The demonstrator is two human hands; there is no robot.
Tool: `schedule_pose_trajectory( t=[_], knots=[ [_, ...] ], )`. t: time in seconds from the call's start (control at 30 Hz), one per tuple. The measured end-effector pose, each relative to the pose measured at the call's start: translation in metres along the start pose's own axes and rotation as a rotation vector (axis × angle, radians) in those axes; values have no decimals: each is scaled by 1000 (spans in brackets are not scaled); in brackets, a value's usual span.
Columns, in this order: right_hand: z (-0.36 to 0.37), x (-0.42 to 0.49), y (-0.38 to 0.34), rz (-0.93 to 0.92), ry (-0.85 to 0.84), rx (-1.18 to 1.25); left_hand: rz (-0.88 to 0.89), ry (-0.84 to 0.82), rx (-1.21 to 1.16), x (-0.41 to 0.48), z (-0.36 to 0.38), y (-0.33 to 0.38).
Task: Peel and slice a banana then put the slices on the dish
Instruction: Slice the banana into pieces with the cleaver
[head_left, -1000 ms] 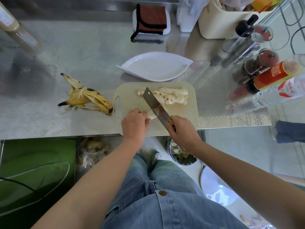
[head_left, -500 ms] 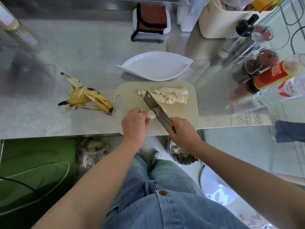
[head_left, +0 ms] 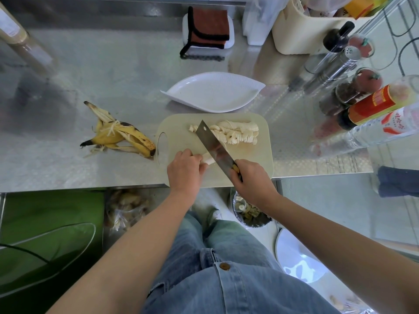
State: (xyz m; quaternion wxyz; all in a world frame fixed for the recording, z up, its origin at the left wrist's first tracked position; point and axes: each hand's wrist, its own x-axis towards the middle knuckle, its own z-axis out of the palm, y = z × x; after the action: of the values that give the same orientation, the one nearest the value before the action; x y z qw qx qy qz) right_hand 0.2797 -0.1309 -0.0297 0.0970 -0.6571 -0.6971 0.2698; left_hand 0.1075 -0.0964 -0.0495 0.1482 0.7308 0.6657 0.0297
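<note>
left hand (head_left: 184,169) holds banana stub (head_left: 208,159) | right hand (head_left: 250,179) grips cleaver (head_left: 213,147) | slices (head_left: 235,132) on cutting board (head_left: 260,155)

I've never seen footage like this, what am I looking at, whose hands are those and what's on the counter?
No machine here: a person wears a camera on the head, looking down, so both hands are their own. The left hand holds a short stub of peeled banana on a pale beige plastic cutting board. The right hand grips a rectangular steel cleaver, its blade at the stub. Cut banana slices lie in a row on the board. Behind it sits a white leaf-shaped dish; to the left, the yellow banana peel lies on the steel counter.
</note>
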Motion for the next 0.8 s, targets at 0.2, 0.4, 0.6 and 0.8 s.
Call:
schedule_pose_trajectory(
  t=[0.2,0.4,0.6,0.8],
  knots=[
    [0,2,-2,19,-47,-32,-10,-2,-9,-1,1,0],
    [4,1,-2,28,-79,-55,-13,-11,-10,0,1,1],
    [0,0,0,7,-18,-10,-7,-10,6,0,0,1],
    [-2,-2,-1,-15,4,0,-9,-7,6,0,-1,1]
  ],
)
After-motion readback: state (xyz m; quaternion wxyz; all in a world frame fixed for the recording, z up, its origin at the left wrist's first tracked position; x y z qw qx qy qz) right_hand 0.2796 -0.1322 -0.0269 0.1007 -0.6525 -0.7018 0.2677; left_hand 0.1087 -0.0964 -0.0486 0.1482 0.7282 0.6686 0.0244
